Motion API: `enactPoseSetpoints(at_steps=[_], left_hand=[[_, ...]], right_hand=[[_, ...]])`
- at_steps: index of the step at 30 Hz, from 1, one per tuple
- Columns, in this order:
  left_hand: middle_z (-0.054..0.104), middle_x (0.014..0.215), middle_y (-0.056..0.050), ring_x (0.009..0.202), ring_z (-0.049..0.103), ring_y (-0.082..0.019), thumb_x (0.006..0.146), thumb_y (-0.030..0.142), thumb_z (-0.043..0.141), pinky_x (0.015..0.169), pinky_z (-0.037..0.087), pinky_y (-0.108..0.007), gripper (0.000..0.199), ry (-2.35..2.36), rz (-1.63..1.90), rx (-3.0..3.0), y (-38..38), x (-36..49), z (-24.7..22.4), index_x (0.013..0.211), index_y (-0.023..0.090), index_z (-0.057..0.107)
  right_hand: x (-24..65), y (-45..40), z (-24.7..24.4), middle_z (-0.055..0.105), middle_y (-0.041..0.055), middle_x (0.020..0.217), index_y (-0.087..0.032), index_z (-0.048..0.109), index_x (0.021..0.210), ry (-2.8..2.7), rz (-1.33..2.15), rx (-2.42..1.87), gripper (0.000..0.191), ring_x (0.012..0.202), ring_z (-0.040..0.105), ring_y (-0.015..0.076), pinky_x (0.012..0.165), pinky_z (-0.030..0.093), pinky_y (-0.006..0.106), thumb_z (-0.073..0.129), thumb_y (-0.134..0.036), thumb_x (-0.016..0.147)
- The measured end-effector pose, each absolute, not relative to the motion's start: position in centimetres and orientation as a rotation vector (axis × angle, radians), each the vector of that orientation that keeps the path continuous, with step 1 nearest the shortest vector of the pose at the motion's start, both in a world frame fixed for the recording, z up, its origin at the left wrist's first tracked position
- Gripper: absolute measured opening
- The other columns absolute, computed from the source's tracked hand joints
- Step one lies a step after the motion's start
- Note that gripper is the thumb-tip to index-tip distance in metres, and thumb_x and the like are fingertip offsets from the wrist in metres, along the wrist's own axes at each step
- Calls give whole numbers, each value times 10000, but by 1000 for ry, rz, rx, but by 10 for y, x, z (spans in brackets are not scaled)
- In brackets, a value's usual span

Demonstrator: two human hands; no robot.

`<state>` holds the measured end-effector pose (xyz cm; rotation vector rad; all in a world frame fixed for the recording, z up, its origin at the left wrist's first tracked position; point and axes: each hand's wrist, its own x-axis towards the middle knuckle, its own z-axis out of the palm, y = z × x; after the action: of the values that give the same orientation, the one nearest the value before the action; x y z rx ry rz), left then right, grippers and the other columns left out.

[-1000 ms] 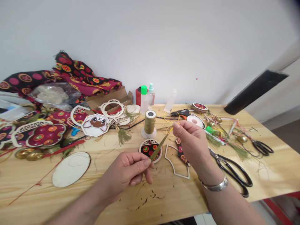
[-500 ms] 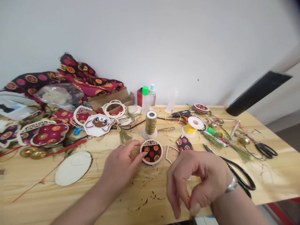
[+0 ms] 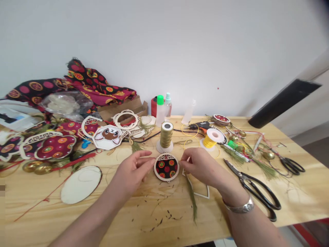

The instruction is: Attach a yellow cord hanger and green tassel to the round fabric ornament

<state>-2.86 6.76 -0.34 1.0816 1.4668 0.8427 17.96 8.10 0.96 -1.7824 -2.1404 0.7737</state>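
A round wooden-framed ornament [image 3: 166,168] with dark floral fabric lies flat between my two hands. My left hand [image 3: 136,168] is at its left edge, fingers slightly bent and apart, thumb tip by the rim. On the other side my right hand [image 3: 202,166] pinches thumb and forefinger together over a green tassel [image 3: 191,199], whose strands hang down toward the front of the table. Beneath that hand lies a white angular frame [image 3: 202,196], partly covered. An olive thread spool [image 3: 166,137] stands just behind the ornament.
Black-handled scissors [image 3: 254,188] lie right of my right hand, and a yellow cord spool [image 3: 212,139] stands behind it. At left are an oval wooden disc [image 3: 81,184], an animal-face ornament [image 3: 107,137] and patterned cloth [image 3: 87,80]. Bottles [image 3: 160,111] stand near the wall.
My right hand has moved up and left from the front of the table to beside the ornament, and the green tassel now shows below it. My left thumb has drawn back off the fabric.
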Motion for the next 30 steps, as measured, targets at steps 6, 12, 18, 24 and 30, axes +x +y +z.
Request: enactPoseSetpoints(at_steps=[6,12,18,24,30], left_hand=[[714,1014,-131,425,392,-10,691,374,738,411,243,-149,428,1353,863,825,71,-34,0,1010,127,595],[679,1115,-205,397,385,9,695,218,734,358,138,-111,329,1296,838,627,75,-38,7,976,100,610],[668,1114,-210,392,358,30,699,128,718,342,147,-91,226,1226,825,570,78,-39,6,911,70,670],[653,790,-70,400,329,30,672,123,754,364,151,-94,218,1190,804,557,74,-37,-2,875,64,700],[504,594,36,416,267,4,664,289,784,393,89,-135,278,1163,723,692,69,-32,-4,853,95,728]], right_hand=[[172,80,2,702,27,680,-202,667,681,-2235,537,-1835,159,600,589,148,531,337,239,543,-203,780],[166,77,0,709,45,720,-194,647,681,-2306,428,-1866,160,637,615,171,534,333,249,543,-220,800],[165,76,1,704,45,723,-188,635,679,-2317,416,-1866,165,648,617,168,549,343,249,532,-201,807],[166,75,1,702,48,716,-189,647,695,-2313,504,-1801,164,645,616,172,557,349,257,527,-193,806],[163,72,8,698,44,706,-180,640,675,-2272,630,-1754,139,635,603,163,553,351,248,554,-174,784]])
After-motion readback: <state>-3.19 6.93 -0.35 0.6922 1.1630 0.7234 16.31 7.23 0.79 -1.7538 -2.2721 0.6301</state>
